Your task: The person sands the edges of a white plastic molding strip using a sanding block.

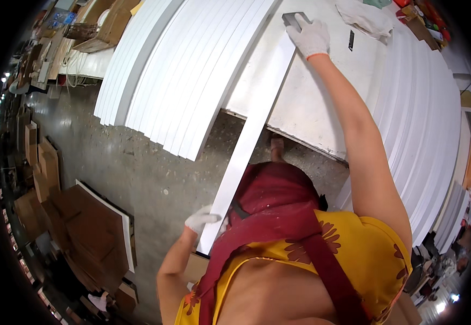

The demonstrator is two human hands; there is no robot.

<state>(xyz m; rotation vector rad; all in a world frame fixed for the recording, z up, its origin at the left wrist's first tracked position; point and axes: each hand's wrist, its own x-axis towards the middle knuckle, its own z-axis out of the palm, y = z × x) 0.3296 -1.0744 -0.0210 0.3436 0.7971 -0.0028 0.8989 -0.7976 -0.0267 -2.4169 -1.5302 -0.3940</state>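
Note:
A long white strip (250, 130) slants from near my body to the far side of the white worktable (311, 108), its near part reaching past the table edge. My left hand (200, 219), in a white knit glove, is closed around the strip near its close end. At the far end my gloved right hand (310, 39) grips a grey rectangular block (295, 19), whose exact kind I cannot make out; the block lies at the strip's far tip. A small black flat piece (351, 40) rests on the table right of that hand.
Rows of white strips lie left (192, 70) and right (417, 124) of the worktable. A crumpled white cloth (364, 19) sits at the far side. Brown boards (92, 233) stand on the floor to the left. A wooden box (103, 27) is at the upper left.

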